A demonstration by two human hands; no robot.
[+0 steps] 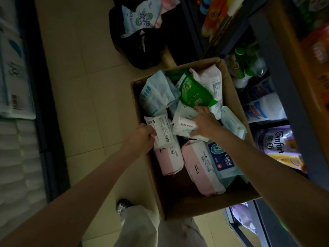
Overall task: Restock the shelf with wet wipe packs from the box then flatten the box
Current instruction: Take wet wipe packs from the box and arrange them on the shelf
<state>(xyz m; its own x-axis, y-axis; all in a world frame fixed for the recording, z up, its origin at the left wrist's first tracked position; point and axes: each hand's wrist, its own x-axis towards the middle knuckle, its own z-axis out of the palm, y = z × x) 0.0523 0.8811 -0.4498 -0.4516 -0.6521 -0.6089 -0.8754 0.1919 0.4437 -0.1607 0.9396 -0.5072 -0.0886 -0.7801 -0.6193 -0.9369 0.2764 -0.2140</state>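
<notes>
Shelf: dark metal shelving unit [277, 90] runs along the right of the aisle, just beside the box, so packs travel only a short way; its tiers hold bottles and a purple "Comfort" refill pouch [277, 145].
Floor: beige tiled floor [74, 86] carries the box; a black bag with soft packs [142, 32] sits beyond the box's far edge.
Box: open brown cardboard box [179, 204], flaps out of the way, stands against the shelf; it is far from empty, so flattening is judged a late step.
Contents: wet wipe packs lie jumbled, not stacked: pink rectangular packs [199, 168] at the near edge, a blue-white pack [222, 157] by the right wall, a green pouch [194, 93] and a pale blue pack [156, 95] toward the far corner.
Left hand: left hand [140, 138] at the box's left wall, fingers curled round the edge of a white pack with a barcode label [160, 131], lifting it clear of the pink ones.
Right hand: right hand [204, 122] mid-box, fingers closed over a white "Baby wipes" pack [183, 123]; two packs per trip, by my reading.
</notes>
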